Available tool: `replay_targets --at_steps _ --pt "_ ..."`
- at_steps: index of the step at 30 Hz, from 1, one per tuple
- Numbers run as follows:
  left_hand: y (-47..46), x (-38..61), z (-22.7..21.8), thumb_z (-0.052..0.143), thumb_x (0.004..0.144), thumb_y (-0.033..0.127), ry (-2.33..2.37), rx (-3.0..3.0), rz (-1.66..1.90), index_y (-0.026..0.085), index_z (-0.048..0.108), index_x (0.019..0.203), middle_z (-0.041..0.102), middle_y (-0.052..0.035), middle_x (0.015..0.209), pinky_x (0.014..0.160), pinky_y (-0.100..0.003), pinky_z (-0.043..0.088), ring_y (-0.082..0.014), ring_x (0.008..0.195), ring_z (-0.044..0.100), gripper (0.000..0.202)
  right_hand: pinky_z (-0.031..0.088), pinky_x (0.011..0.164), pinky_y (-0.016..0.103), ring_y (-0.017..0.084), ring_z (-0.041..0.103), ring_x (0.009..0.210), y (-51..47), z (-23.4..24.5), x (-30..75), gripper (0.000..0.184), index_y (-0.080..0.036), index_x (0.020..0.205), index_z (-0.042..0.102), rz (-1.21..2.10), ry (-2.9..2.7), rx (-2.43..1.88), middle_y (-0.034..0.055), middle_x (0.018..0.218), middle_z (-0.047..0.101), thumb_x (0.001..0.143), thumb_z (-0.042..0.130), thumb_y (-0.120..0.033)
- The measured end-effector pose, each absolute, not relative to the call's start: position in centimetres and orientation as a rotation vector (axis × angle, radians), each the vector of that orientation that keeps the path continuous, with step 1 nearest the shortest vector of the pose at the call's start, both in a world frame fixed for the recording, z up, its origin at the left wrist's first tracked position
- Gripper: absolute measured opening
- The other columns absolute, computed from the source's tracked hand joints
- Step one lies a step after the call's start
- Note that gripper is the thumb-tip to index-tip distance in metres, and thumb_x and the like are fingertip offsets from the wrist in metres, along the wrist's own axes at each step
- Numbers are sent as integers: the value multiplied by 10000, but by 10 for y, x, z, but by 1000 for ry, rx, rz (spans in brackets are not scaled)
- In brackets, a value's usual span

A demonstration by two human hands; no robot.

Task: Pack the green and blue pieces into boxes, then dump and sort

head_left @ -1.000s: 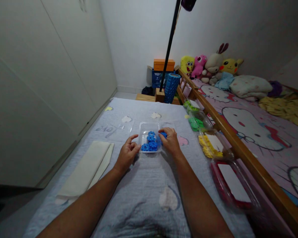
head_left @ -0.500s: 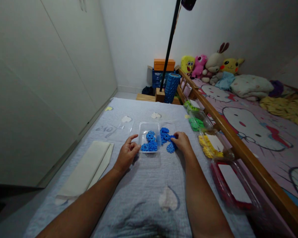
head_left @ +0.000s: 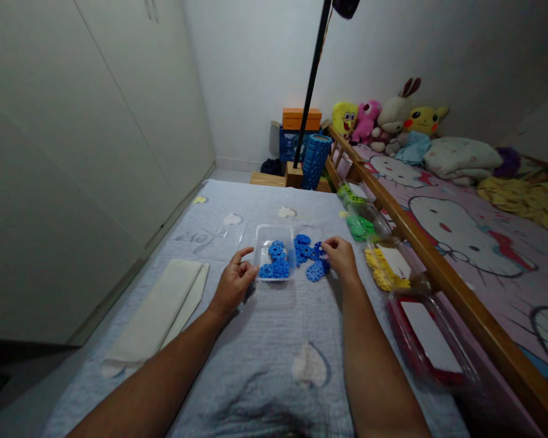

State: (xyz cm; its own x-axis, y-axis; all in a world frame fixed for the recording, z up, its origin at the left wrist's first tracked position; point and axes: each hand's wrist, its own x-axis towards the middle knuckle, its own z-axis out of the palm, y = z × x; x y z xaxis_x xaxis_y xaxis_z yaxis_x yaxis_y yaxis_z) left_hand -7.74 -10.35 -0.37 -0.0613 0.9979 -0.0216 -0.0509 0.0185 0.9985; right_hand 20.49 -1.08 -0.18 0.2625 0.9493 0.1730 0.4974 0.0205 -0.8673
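Note:
A clear plastic container (head_left: 262,240) stands in the middle of the cloth-covered table with several blue notched discs (head_left: 281,268) in it. My left hand (head_left: 234,281) is at its left side, fingers apart, the thumb tip against or very near the near left corner. To the right of the container lie more loose blue discs (head_left: 303,249), some overlapping. My right hand (head_left: 341,258) pinches one blue interlocking disc (head_left: 319,249) between thumb and fingertips, slightly raised and tilted above the others. The fingertips partly cover that disc.
Along the bed rail (head_left: 404,228) on the right stand lidded containers of red (head_left: 396,319), yellow (head_left: 378,271) and green (head_left: 361,227) pieces. A folded pale cloth or bag (head_left: 158,310) lies at left. Behind the table rises a black pole (head_left: 311,85) on a wooden block.
My right hand has shifted slightly right and up, and the pinched blue disc now shows its face more. My left hand and the container have stayed put.

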Motion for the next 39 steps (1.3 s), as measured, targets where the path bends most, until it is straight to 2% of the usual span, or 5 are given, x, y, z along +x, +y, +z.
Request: replay_targets --at_steps 6,14,19,29,39 --pt "-104 -78 -4 676 812 401 1213 1113 1261 183 504 1331 382 104 605 486 -185 261 -78 499 343 589 442 648 282 157 566 652 -19 17 169 289 -207 827 605 791 -1228 -1308 -10 711 622 677 701 -434" --pt "-103 -78 -5 694 799 406 1220 1105 1264 184 519 1336 394 102 603 487 -187 281 -78 498 365 607 430 890 352 215 587 914 -41 18 118 78 -244 783 669 667 -1686 -1294 11 819 676 802 632 -310" --pt "-103 -78 -7 684 812 412 1207 1115 1265 191 511 1329 385 104 603 490 -183 280 -78 500 357 589 395 975 391 242 563 1026 -39 17 123 94 -243 833 684 507 -1730 -1345 45 954 690 819 593 -258" --pt "-104 -76 -1 678 804 406 1235 1119 1257 177 512 1326 390 102 601 493 -186 278 -82 503 362 594 452 882 369 222 594 861 -6 -21 195 156 -219 838 713 379 -1633 -1714 61 906 697 767 580 -260" --pt "-104 -77 -3 670 810 396 1237 1125 1253 176 505 1333 380 103 599 494 -190 272 -78 504 346 590 407 898 363 259 573 996 -12 -26 181 275 -238 995 764 314 -1797 -1772 83 1000 680 726 743 -288"
